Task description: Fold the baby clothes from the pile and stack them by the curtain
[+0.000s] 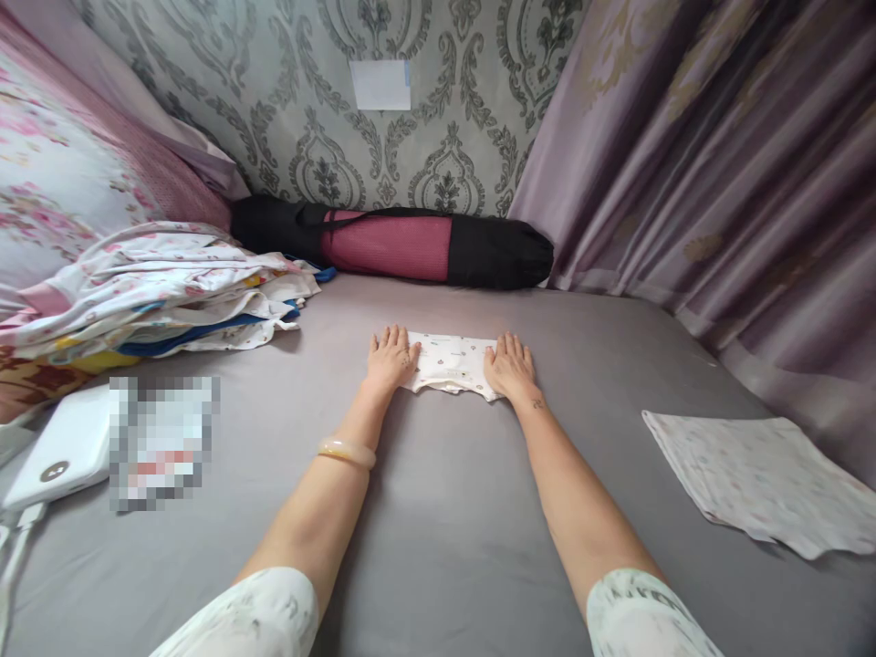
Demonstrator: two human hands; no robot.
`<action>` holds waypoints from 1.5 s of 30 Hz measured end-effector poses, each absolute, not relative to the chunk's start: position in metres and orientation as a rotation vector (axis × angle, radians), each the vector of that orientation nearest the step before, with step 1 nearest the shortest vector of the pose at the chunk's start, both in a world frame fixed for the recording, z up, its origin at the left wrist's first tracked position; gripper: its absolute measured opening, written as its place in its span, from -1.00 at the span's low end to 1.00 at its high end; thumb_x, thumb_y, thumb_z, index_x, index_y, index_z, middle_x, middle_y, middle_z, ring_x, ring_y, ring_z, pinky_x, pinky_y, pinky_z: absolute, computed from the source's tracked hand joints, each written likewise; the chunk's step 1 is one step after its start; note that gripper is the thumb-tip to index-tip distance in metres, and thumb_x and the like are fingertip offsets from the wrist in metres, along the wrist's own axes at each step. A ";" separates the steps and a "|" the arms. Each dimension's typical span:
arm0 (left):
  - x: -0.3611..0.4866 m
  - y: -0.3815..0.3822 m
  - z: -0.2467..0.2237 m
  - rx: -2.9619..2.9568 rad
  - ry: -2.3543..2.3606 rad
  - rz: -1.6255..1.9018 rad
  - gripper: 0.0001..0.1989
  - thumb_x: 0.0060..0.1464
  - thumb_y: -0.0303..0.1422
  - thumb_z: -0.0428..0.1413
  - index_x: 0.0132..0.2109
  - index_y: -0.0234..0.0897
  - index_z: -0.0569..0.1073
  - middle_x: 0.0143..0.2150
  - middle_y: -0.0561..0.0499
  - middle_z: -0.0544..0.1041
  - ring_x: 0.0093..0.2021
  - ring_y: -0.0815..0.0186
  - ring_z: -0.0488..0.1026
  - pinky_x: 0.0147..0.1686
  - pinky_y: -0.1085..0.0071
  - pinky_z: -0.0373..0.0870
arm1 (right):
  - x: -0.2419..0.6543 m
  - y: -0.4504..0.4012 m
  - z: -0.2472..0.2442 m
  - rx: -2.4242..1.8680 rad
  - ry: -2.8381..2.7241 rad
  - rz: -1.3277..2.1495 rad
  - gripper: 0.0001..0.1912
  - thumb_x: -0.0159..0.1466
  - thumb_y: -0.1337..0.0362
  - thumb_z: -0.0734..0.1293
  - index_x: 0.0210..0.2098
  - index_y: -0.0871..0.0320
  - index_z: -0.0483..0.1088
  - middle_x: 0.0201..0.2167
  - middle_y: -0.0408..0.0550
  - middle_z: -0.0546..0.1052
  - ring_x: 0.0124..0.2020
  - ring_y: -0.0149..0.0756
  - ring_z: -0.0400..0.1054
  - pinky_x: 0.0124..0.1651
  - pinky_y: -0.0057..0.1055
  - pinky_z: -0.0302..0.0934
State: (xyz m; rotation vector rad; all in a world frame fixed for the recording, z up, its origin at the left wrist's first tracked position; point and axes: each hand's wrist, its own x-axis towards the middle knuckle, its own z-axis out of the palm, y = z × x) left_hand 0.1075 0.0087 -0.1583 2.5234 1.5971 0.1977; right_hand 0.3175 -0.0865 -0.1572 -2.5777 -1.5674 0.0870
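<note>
A small white garment (452, 359) with a scattered little print lies folded flat on the grey sheet (438, 493), in the middle of the head view. Its near edge is curved and a bit uneven. My left hand (392, 356) rests palm down on its left end, fingers stretched out. On the right end lies my right hand (511, 365), also flat with the fingers extended. Both hands press on the cloth without gripping it. What lies under the palms is hidden.
A heap of patterned clothes (157, 287) is at the left. Below it are a white power bank (72, 447) with a cable and a blurred-out packet (168, 438). A folded printed cloth (766, 479) lies at right. A black and pink roll bag (390, 245) lies along the wall.
</note>
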 end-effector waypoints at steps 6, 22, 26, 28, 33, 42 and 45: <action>0.105 0.011 -0.159 2.500 1.589 0.136 -0.33 0.30 -0.10 -0.38 0.40 -0.39 0.02 0.44 -0.20 -0.02 0.43 0.05 -0.13 0.34 -0.05 -0.19 | 0.318 -0.088 -0.156 -2.571 -1.566 0.107 -0.34 0.41 0.16 -0.12 0.35 0.48 0.00 0.40 0.20 -0.04 0.41 -0.06 -0.22 0.38 -0.09 -0.30; 0.109 0.014 -0.155 2.461 1.524 0.287 -0.38 0.31 -0.11 -0.34 0.35 -0.34 0.12 0.43 -0.17 0.03 0.44 0.09 -0.16 0.35 -0.09 -0.26 | 0.281 -0.090 -0.146 -2.403 -1.789 0.153 -0.39 0.44 0.11 -0.13 0.39 0.20 -0.04 0.41 0.07 -0.01 0.42 -0.14 -0.24 0.38 -0.05 -0.37; 0.107 0.018 -0.152 2.355 1.507 0.371 -0.42 0.32 -0.14 -0.32 0.33 -0.32 0.16 0.42 -0.14 0.06 0.44 0.10 -0.14 0.34 -0.09 -0.21 | 0.273 -0.079 -0.136 -2.338 -1.797 0.128 -0.38 0.44 0.08 -0.12 0.39 0.22 -0.04 0.42 0.09 -0.07 0.43 -0.14 -0.27 0.38 -0.03 -0.37; 0.105 0.018 -0.150 2.313 1.504 0.427 -0.45 0.32 -0.15 -0.32 0.31 -0.29 0.18 0.41 -0.13 0.10 0.43 0.12 -0.10 0.34 -0.07 -0.17 | 0.264 -0.072 -0.135 -2.286 -1.836 0.095 -0.37 0.44 0.06 -0.11 0.39 0.23 -0.03 0.42 0.10 -0.07 0.43 -0.14 -0.28 0.38 -0.04 -0.37; 0.099 0.021 -0.146 2.183 1.495 0.541 -0.50 0.33 -0.20 -0.27 0.27 -0.29 0.23 0.38 -0.15 0.15 0.42 0.10 -0.05 0.32 -0.09 -0.11 | 0.250 -0.065 -0.147 -2.275 -1.889 0.079 -0.37 0.44 0.05 -0.08 0.37 0.25 0.02 0.41 0.14 -0.02 0.42 -0.11 -0.23 0.37 -0.03 -0.35; 0.090 0.027 -0.143 2.006 1.466 0.730 -0.56 0.32 -0.25 -0.22 0.22 -0.27 0.30 0.32 -0.15 0.28 0.40 0.11 0.02 0.33 -0.05 -0.08 | 0.242 -0.059 -0.144 -2.274 -1.915 0.039 -0.38 0.44 0.05 -0.07 0.37 0.25 0.01 0.41 0.14 -0.04 0.42 -0.10 -0.24 0.37 0.01 -0.38; 0.087 0.029 -0.142 1.948 1.465 0.764 -0.55 0.31 -0.27 -0.21 0.23 -0.31 0.30 0.31 -0.17 0.29 0.38 0.13 0.08 0.32 0.07 0.00 | 0.233 -0.055 -0.146 -2.262 -1.914 0.069 -0.39 0.44 0.06 -0.07 0.36 0.24 0.05 0.41 0.13 -0.01 0.42 -0.10 -0.22 0.37 -0.01 -0.33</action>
